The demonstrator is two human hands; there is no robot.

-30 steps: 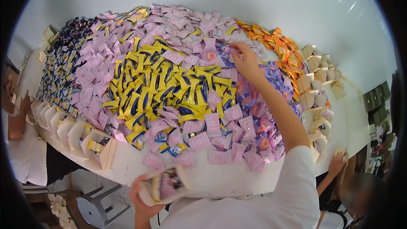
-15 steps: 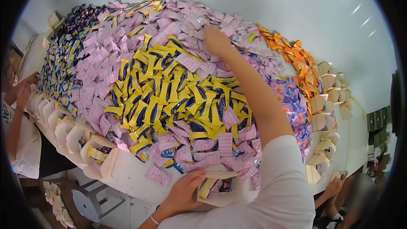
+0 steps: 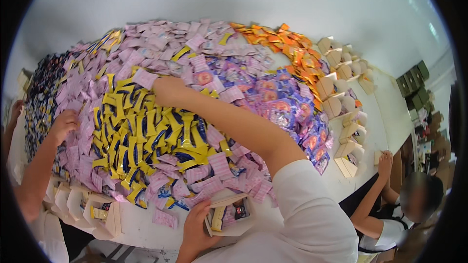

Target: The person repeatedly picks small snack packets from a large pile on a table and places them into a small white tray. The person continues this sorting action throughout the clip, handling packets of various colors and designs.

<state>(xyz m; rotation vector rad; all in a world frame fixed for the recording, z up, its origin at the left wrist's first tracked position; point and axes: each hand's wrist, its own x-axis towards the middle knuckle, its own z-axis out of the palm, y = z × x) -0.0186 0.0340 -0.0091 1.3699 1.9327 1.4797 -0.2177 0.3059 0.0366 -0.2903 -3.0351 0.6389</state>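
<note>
At the near edge of the table, my left hand [image 3: 197, 226] grips the side of a small cream cardboard box [image 3: 234, 229]. The box lid stands up; inside lie a yellow packet [image 3: 218, 218], a dark packet [image 3: 241, 209] and a bit of pink wrapping. My right hand [image 3: 168, 91] reaches across to the far part of the pile of yellow snack packets [image 3: 141, 139]. Its fingers are curled down and their tips are hidden. Touching or just beside them is a pink checked packet [image 3: 145, 78]; whether it is held I cannot tell.
Pink packets [image 3: 161, 36], purple packets [image 3: 278, 102], orange packets [image 3: 292, 46] and dark blue packets [image 3: 41, 87] surround the yellow ones. Open cream boxes [image 3: 105, 219] line the left edge, more boxes [image 3: 348, 158] the right. Co-workers' hands [image 3: 66, 125] are at left and right.
My view has turned, so the scene sits further left. My right hand has moved from the far pink packets back toward the yellow ones. My left hand keeps hold of the box.
</note>
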